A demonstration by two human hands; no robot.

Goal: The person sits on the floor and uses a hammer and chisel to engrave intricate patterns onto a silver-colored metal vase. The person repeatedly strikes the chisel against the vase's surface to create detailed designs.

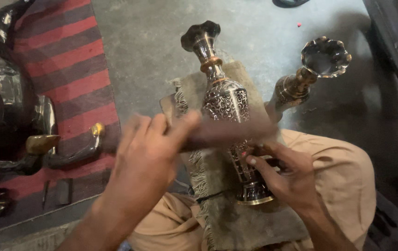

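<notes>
Vase: engraved metal vase (226, 104) lay tilted on a fringed cloth (236, 218) across the person's lap, flared mouth pointing away, base toward the body.
Right hand: right hand (288, 174) touched the vase's lower body just above the foot, fingers curled on something small; the grip was too hidden to judge.
Left hand: left hand (149, 155) clenched a blurred dark tool (229, 132) lying across the vase.
Nearby: second vase (307, 74) stood on the concrete floor (138, 42); striped rug (64, 69) at left.

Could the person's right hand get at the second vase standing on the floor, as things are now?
Probably yes: the second vase stands just beyond the right hand with nothing between, though that hand is busy on the engraved vase.
</notes>
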